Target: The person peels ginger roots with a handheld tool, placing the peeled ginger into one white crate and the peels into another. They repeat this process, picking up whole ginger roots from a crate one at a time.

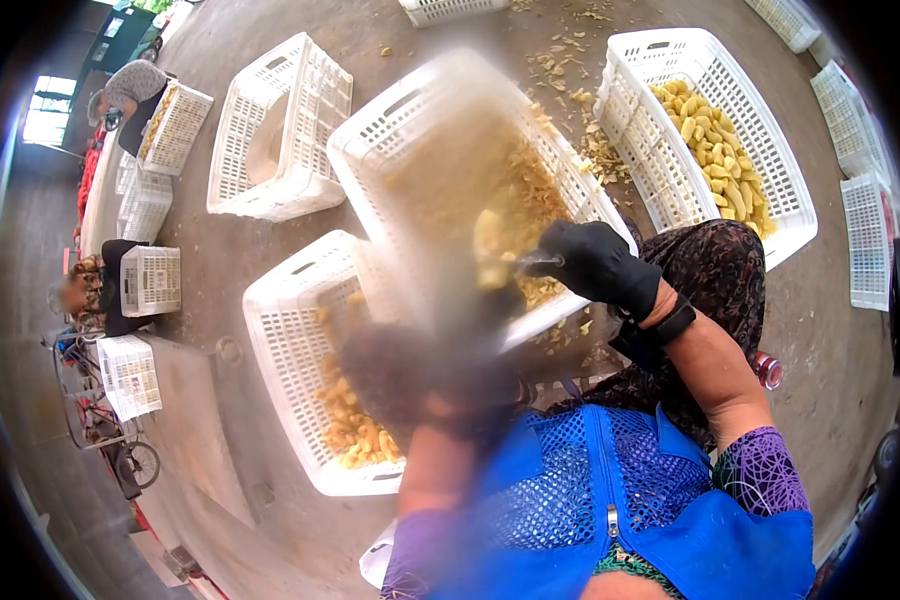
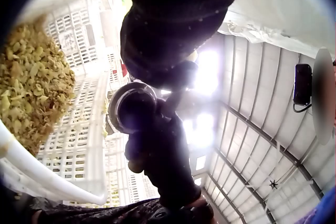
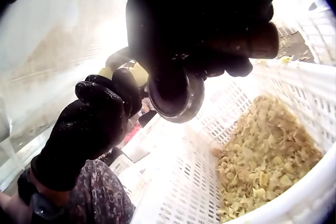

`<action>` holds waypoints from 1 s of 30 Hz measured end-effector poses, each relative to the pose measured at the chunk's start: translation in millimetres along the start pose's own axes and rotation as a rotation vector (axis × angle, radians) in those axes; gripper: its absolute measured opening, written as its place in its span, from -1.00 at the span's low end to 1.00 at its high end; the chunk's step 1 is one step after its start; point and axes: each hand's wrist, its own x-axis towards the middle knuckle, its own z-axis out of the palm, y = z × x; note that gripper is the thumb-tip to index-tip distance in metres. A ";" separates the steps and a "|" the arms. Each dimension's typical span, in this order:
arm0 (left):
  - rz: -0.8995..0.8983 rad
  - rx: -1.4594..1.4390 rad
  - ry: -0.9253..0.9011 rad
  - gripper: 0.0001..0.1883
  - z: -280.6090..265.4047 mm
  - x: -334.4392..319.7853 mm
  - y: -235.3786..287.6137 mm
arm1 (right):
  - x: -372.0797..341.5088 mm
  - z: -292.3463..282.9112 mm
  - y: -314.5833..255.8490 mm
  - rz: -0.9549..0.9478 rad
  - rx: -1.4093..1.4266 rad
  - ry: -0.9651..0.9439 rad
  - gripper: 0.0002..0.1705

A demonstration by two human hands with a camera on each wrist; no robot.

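In the head view my gloved right hand (image 1: 600,265) grips a small tool (image 1: 542,260) with a metal end pointing left. The right wrist view shows its brown handle (image 3: 257,43) and a round metal rim (image 3: 197,98) beside the fingers. My gloved left hand (image 1: 400,375) is blurred in the head view; the right wrist view has its fingers curled round a pale yellow peeled piece (image 3: 139,74), close to the right hand. Both hands are over a white crate (image 1: 380,115) holding yellow-brown peelings (image 1: 545,195).
A crate (image 1: 620,75) of peeled yellow pieces (image 1: 715,150) stands at right. Another crate (image 1: 290,400) with yellow-orange pieces (image 1: 355,435) is at left. An upright crate (image 1: 320,85) stands behind. A red can (image 1: 768,370) lies by the leg. Other people sit among crates at far left.
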 end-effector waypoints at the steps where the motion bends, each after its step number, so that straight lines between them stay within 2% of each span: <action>1: 0.008 0.006 0.001 -0.72 -1.2 0.1 -1.6 | -0.1 1.6 2.0 0.000 0.000 -0.001 -0.72; 3: 0.028 0.031 0.006 -0.72 -3.5 2.1 -6.8 | 0.2 3.9 5.0 0.107 -0.046 -0.088 -0.80; 6: 0.064 0.081 0.009 -0.72 -7.5 3.1 -14.2 | -1.5 13.2 9.6 0.203 -0.104 -0.086 -0.91; 13: 0.130 0.199 -0.008 -0.73 -16.0 -2.1 -22.8 | 0.3 26.6 13.1 0.131 -0.294 -0.027 -0.92; 15: 0.136 0.228 -0.019 -0.73 -18.0 -4.9 -22.8 | 0.7 27.7 13.5 0.085 -0.446 0.037 -0.94; 19: 0.143 0.256 -0.034 -0.74 -19.9 -7.4 -23.6 | 0.3 27.7 19.1 0.082 -0.451 0.045 -0.93; 22: 0.149 0.258 -0.038 -0.74 -19.0 -7.2 -23.7 | -1.3 30.2 20.9 0.164 -0.368 -0.038 -0.94; 24: 0.147 0.251 -0.038 -0.74 -17.7 -6.1 -23.8 | -3.3 33.5 25.4 0.010 0.082 0.090 -0.87; 25: 0.146 0.247 -0.038 -0.74 -16.7 -4.5 -22.9 | -2.5 34.1 26.9 0.007 0.081 0.089 -0.87; 27: 0.140 0.230 -0.031 -0.74 -14.9 0.2 -20.4 | 0.2 34.1 28.5 0.067 0.435 0.157 -0.80; 28: 0.130 0.218 -0.028 -0.74 -13.5 3.1 -21.8 | 6.8 19.3 15.4 0.062 0.432 0.163 -0.80; 30: 0.143 0.214 -0.019 -0.75 -12.2 10.2 -21.5 | 13.6 -17.0 -9.6 0.654 0.849 0.053 -0.82</action>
